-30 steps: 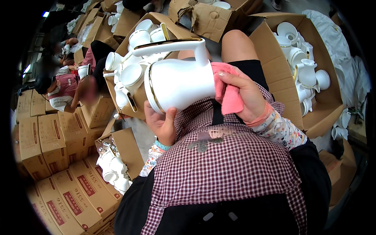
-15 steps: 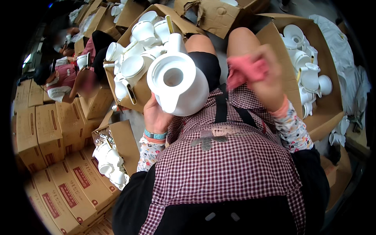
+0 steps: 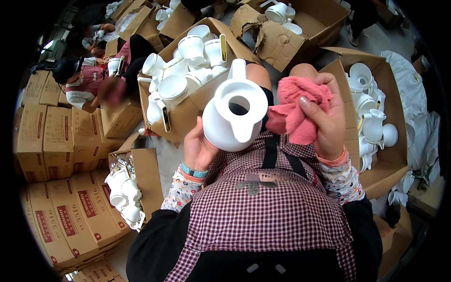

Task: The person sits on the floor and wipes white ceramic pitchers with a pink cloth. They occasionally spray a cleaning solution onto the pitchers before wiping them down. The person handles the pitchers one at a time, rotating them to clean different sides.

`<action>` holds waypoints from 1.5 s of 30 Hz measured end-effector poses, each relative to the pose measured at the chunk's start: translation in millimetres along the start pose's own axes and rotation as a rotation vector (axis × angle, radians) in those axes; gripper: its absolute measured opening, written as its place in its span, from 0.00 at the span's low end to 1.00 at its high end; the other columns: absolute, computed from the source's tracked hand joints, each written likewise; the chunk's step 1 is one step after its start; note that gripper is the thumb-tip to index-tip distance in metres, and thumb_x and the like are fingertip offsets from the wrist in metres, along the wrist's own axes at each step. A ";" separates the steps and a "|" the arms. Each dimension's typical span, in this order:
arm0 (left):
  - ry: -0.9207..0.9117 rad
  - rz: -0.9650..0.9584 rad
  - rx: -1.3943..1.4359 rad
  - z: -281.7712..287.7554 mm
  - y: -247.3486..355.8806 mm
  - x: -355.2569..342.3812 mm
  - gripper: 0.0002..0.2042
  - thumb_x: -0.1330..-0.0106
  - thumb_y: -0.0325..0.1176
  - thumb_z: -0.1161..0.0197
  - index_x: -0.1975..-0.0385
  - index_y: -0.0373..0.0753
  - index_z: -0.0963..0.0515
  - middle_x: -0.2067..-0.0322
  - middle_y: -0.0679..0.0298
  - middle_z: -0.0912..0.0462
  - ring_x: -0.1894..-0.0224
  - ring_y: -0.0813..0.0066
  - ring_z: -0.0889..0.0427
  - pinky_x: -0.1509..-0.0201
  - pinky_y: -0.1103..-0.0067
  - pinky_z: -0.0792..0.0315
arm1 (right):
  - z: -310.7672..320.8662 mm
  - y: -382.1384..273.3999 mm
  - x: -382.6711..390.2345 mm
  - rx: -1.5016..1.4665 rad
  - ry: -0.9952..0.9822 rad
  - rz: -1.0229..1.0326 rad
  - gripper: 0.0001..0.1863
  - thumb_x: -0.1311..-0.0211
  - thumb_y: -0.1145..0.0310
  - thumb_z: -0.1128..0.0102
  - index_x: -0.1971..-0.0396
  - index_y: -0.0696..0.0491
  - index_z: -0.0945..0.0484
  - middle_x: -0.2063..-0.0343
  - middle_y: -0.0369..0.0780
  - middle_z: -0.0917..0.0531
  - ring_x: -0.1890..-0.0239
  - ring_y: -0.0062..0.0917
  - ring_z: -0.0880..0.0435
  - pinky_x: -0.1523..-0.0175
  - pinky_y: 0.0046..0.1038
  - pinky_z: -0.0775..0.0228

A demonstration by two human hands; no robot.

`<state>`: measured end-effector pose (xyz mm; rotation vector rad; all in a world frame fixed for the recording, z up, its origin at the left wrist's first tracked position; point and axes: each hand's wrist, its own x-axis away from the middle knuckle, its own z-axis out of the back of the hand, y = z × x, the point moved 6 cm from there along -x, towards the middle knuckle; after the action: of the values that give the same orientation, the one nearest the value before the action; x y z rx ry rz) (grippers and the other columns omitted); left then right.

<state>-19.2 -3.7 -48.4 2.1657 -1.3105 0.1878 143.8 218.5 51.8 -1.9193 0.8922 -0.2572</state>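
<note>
In my left hand, whose fingers curl beneath it, is a white pot. Its open top and round opening face up toward me, the spout points my way and the handle stands at the far side. My right hand grips a crumpled pink cloth just right of the pot; whether the cloth's edge touches the pot I cannot tell. Both are held above my lap and checked apron. Beyond the pot, an open carton holds several white pots and round pieces, some with gold trim.
Another carton of white pots stands by my right knee, beside white sacking. A torn carton lies ahead. Stacked boxes and a small open carton are at lower left. A co-worker works at upper left.
The pot has turned from lying sideways, handle across the top, to showing its open mouth upward. My right hand drew the cloth away from the pot's side, moving rightward.
</note>
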 end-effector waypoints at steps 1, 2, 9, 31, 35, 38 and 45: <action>0.052 -0.045 -0.065 0.7 2.3 0.0 0.22 0.26 0.42 0.55 0.39 0.34 0.36 0.40 0.54 0.30 0.37 0.59 0.32 0.32 0.59 0.39 | -4.3 4.3 -1.3 0.002 0.003 -0.022 0.17 0.42 0.81 0.42 0.55 0.56 0.35 0.59 0.37 0.25 0.56 0.18 0.23 0.50 0.21 0.29; 0.096 -0.142 -0.141 -3.3 4.5 4.5 0.20 0.26 0.40 0.54 0.42 0.33 0.34 0.43 0.55 0.27 0.41 0.63 0.27 0.36 0.64 0.33 | -8.6 8.7 -0.3 0.008 0.005 -0.050 0.17 0.42 0.81 0.42 0.55 0.56 0.35 0.59 0.38 0.25 0.56 0.18 0.23 0.50 0.20 0.30; 0.073 -0.704 -0.626 -41.2 28.4 18.0 0.18 0.34 0.31 0.38 0.49 0.32 0.34 0.52 0.56 0.23 0.51 0.71 0.23 0.45 0.74 0.29 | -9.5 18.8 4.6 0.084 0.155 0.097 0.21 0.43 0.79 0.40 0.51 0.57 0.37 0.56 0.40 0.26 0.53 0.22 0.24 0.46 0.24 0.31; 0.133 -0.599 -0.835 -5.6 -0.4 0.7 0.16 0.35 0.32 0.36 0.54 0.33 0.32 0.60 0.62 0.22 0.59 0.80 0.24 0.53 0.82 0.29 | -22.0 106.4 50.0 0.959 -0.510 0.382 0.09 0.55 0.76 0.33 0.71 0.51 0.19 0.72 0.36 0.19 0.69 0.30 0.24 0.62 0.28 0.30; 0.148 -0.677 -0.784 0.4 -11.6 3.1 0.20 0.34 0.34 0.37 0.47 0.31 0.34 0.53 0.60 0.23 0.52 0.76 0.25 0.46 0.78 0.31 | 5.6 110.2 12.8 0.690 -0.009 0.090 0.07 0.50 0.75 0.35 0.70 0.57 0.21 0.71 0.42 0.19 0.69 0.34 0.19 0.63 0.29 0.27; 0.200 -0.668 -0.676 5.6 -6.7 3.4 0.23 0.33 0.35 0.38 0.44 0.29 0.34 0.52 0.58 0.23 0.52 0.75 0.24 0.46 0.78 0.31 | -8.5 105.3 5.6 0.707 -0.057 0.220 0.06 0.49 0.77 0.38 0.69 0.57 0.21 0.64 0.45 0.20 0.67 0.32 0.18 0.60 0.28 0.26; 0.211 -0.382 -0.403 14.5 -17.7 11.1 0.21 0.30 0.34 0.44 0.41 0.30 0.35 0.46 0.57 0.25 0.46 0.69 0.24 0.42 0.73 0.30 | -3.3 96.6 22.6 0.960 -0.230 0.154 0.18 0.58 0.84 0.50 0.63 0.58 0.25 0.53 0.46 0.28 0.51 0.32 0.25 0.47 0.30 0.30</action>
<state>-1.2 -14.3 -63.0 1.9387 -0.7254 -0.0035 112.3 175.3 -31.8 -0.9605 0.5880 -0.2933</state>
